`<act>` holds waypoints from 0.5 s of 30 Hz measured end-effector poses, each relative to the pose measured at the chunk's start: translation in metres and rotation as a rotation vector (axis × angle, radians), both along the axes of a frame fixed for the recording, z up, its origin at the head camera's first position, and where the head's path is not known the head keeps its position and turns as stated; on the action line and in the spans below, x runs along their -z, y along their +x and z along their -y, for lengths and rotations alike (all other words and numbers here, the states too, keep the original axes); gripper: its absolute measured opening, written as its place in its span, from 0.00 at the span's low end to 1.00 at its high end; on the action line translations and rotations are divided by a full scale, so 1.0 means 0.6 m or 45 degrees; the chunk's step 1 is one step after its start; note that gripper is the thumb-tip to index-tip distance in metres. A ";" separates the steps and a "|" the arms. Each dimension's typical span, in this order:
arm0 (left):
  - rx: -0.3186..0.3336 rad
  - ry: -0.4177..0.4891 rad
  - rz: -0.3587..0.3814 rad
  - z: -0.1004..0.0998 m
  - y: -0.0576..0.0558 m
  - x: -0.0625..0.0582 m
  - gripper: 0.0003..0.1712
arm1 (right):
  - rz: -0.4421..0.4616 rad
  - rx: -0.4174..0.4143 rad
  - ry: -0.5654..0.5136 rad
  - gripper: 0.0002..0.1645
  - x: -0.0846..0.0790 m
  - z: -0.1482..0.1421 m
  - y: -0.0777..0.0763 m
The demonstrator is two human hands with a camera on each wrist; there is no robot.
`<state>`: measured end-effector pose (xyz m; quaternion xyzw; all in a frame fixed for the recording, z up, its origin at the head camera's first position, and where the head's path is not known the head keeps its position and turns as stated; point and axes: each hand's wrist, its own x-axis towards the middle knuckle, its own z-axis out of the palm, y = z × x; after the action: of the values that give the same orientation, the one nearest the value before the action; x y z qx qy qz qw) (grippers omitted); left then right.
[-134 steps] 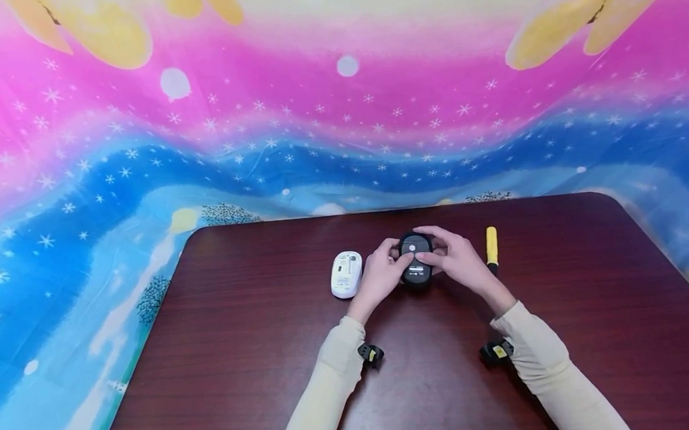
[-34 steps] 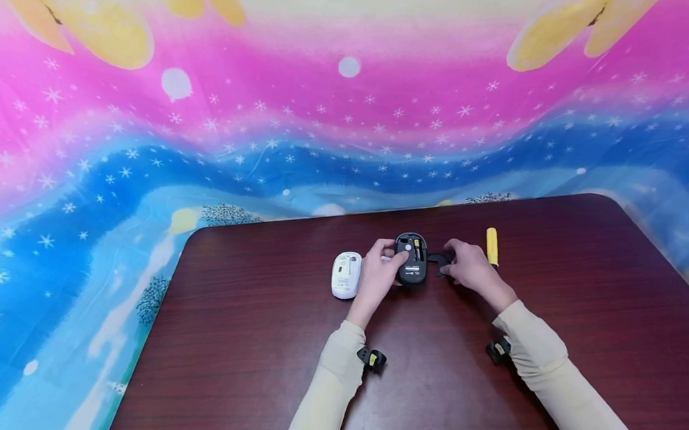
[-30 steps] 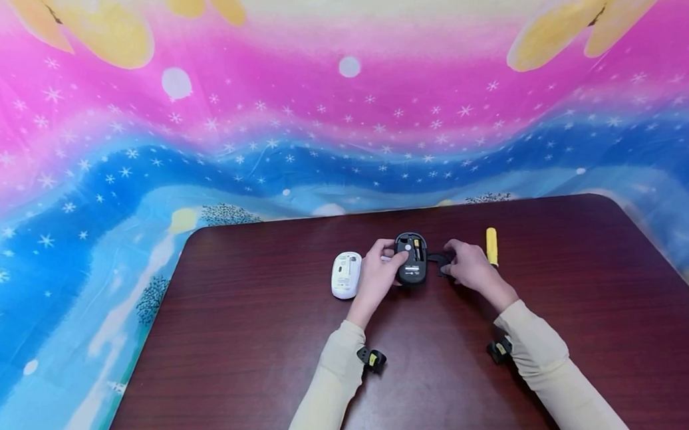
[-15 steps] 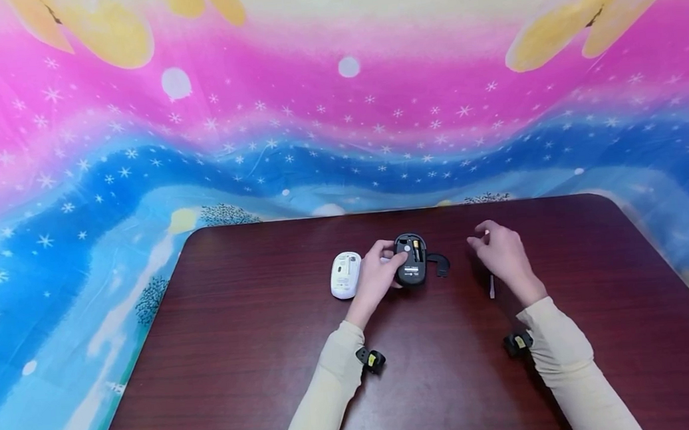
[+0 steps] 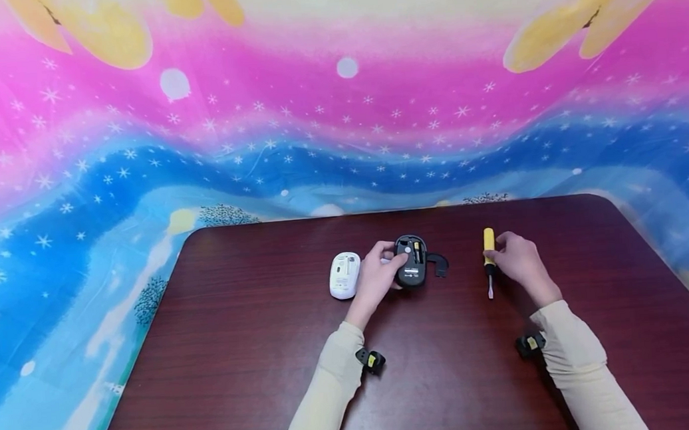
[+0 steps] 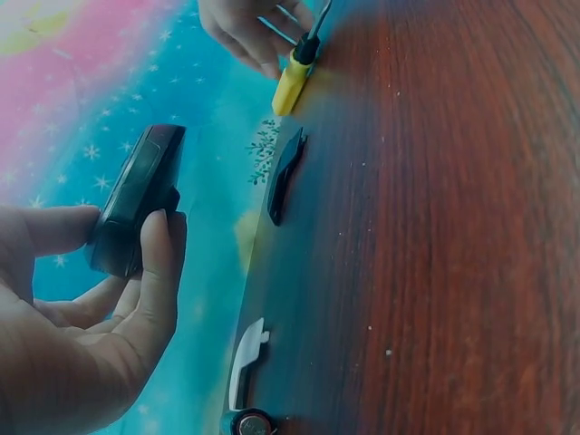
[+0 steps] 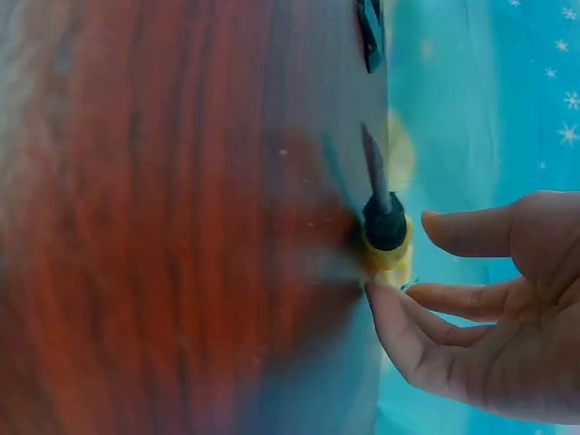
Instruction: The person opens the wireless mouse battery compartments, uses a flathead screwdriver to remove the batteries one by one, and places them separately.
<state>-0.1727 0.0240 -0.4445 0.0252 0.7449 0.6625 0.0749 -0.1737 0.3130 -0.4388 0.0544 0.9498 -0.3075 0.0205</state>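
Note:
My left hand (image 5: 378,272) holds a black computer mouse (image 5: 412,273) underside up, pinched between thumb and fingers. Its battery compartment is uncovered, and a gold-and-black battery (image 5: 417,248) shows inside. In the left wrist view the mouse (image 6: 136,204) is clear of the table. To its right lies its curved black battery cover (image 5: 439,263). My right hand (image 5: 518,263) is at a yellow-handled screwdriver (image 5: 488,245) lying with its blade toward me. The right wrist view shows fingertips at the handle's lower side and the thumb (image 7: 471,233) slightly apart from it.
A white computer mouse (image 5: 345,276) lies underside up left of my left hand. The left wrist view shows a thin white curved piece (image 6: 245,362) on the tabletop and a dark round thing with a grey end (image 6: 252,424). A printed cloth (image 5: 313,110) hangs behind the table.
The black mouse's cover came off and now lies on the table. My right hand let go of it and moved right to the screwdriver. My left hand keeps holding the mouse.

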 end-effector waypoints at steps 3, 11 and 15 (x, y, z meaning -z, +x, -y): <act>0.005 -0.026 0.004 0.000 0.001 0.000 0.22 | 0.073 -0.008 -0.056 0.30 0.004 0.001 -0.001; -0.007 -0.087 -0.034 -0.003 0.003 -0.001 0.22 | 0.189 -0.002 -0.178 0.35 0.008 0.005 -0.011; -0.029 -0.119 -0.039 -0.005 0.004 -0.001 0.22 | 0.196 -0.006 -0.196 0.33 0.012 0.003 -0.014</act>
<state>-0.1705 0.0269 -0.4440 0.0234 0.7763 0.6274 0.0571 -0.1822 0.3113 -0.4458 0.0738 0.9191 -0.3743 0.0983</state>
